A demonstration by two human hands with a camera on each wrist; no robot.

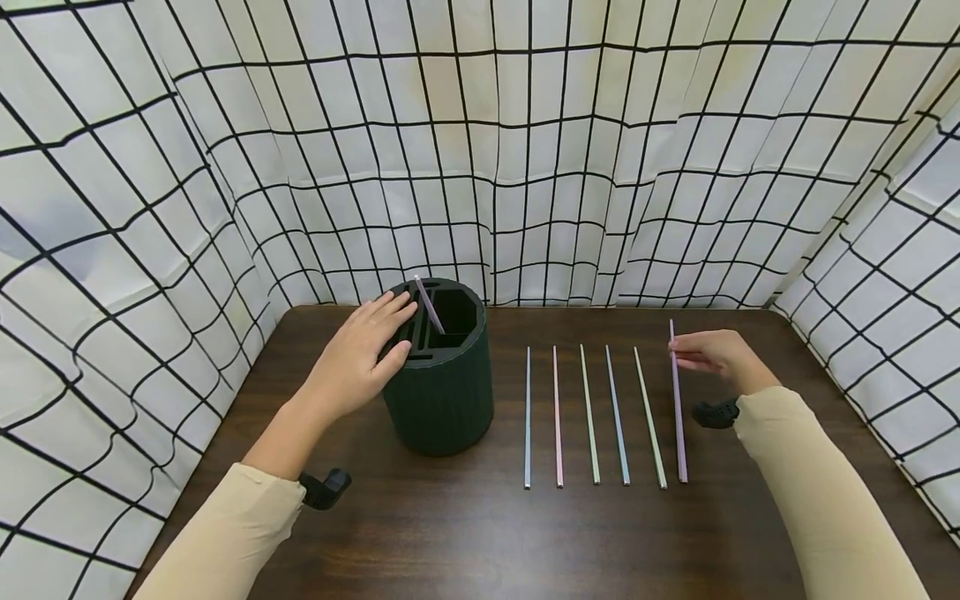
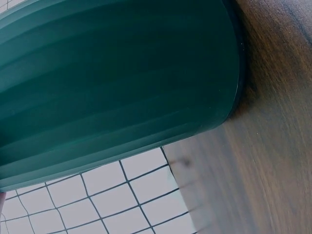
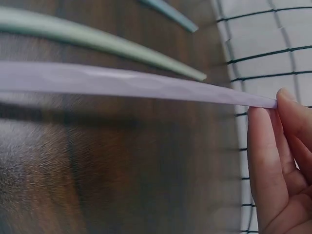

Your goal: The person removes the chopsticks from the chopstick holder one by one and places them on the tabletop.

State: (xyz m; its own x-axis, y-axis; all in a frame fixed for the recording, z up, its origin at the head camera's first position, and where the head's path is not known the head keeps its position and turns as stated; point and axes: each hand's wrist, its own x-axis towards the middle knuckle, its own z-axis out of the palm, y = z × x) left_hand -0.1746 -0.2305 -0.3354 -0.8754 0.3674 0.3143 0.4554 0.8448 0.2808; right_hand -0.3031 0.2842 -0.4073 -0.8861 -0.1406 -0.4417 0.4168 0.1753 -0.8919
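Note:
My right hand (image 1: 708, 354) pinches a purple chopstick (image 1: 678, 417) near its thin far end, thumb and fingertips on either side of it. In the right wrist view the purple chopstick (image 3: 122, 83) stretches across the frame above its shadow on the wood. My left hand (image 1: 360, 354) lies with fingers spread over the left rim of a dark green utensil holder (image 1: 442, 408). Another purple chopstick (image 1: 429, 304) leans inside the holder, its lower part hidden. Only the holder's ribbed green side (image 2: 117, 73) fills most of the left wrist view.
Several chopsticks lie side by side between holder and right hand: a blue one (image 1: 528, 417), a pink one (image 1: 557, 417), a green one (image 1: 589, 417), another blue one (image 1: 618, 417) and another green one (image 1: 650, 417). Grid-patterned curtains (image 1: 540, 167) surround the brown table (image 1: 465, 533).

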